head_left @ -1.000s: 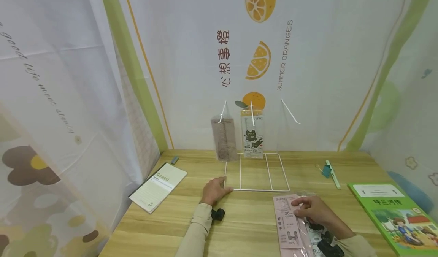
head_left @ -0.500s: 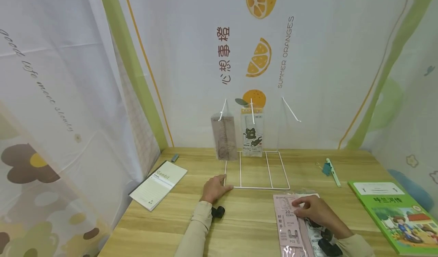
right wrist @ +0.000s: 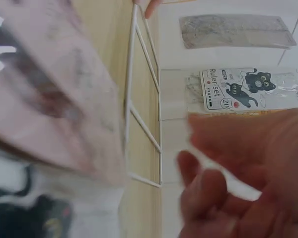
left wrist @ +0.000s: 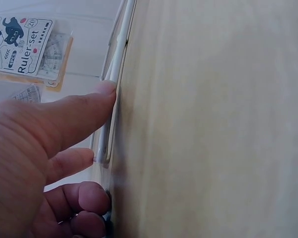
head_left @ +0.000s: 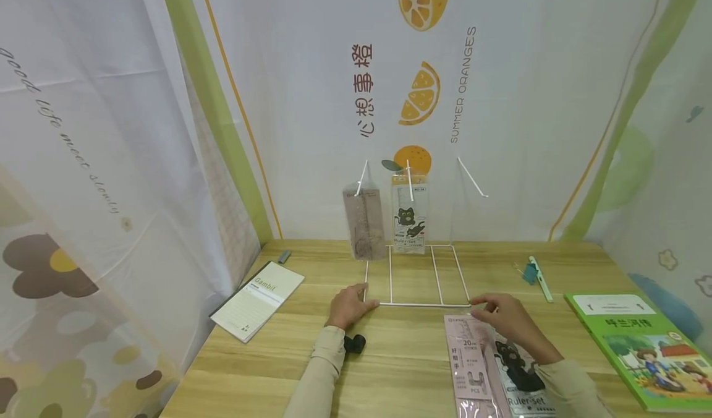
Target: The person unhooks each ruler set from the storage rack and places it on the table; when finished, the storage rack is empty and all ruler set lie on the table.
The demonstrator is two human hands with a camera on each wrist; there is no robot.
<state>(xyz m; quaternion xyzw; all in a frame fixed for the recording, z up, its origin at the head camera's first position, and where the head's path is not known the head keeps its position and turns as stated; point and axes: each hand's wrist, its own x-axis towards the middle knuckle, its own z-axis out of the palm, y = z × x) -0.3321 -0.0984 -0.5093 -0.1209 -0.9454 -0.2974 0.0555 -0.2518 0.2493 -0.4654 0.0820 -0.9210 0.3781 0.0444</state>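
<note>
A white wire display rack (head_left: pixel 423 305) stands on the wooden table. My left hand (head_left: pixel 350 308) holds its front left corner, thumb on the front bar and index finger at the corner in the left wrist view. Near the front right corner hovers my right hand (head_left: pixel 508 319), fingers loosely bent with nothing between them. Below it lie a pink ruler-set packet (head_left: pixel 467 362) and, partly under the forearm, a white cat-print ruler-set packet (head_left: pixel 523 375). From the left hook hangs a greyish-pink ruler packet (head_left: pixel 365 226); another cat-print ruler-set packet (head_left: pixel 410 217) hangs from the middle hook.
The rack's right hook (head_left: pixel 473 178) is bare. To the left lie a notebook (head_left: pixel 258 300) and a small grey-blue eraser-like block (head_left: pixel 284 257). A teal binder clip (head_left: pixel 529 274), a pale green pen-shaped item (head_left: pixel 542 282) and a green book (head_left: pixel 639 350) lie at right.
My right hand has let go of the packets on the table and moved up to the rack's front right corner. The left hand has stayed at the left corner.
</note>
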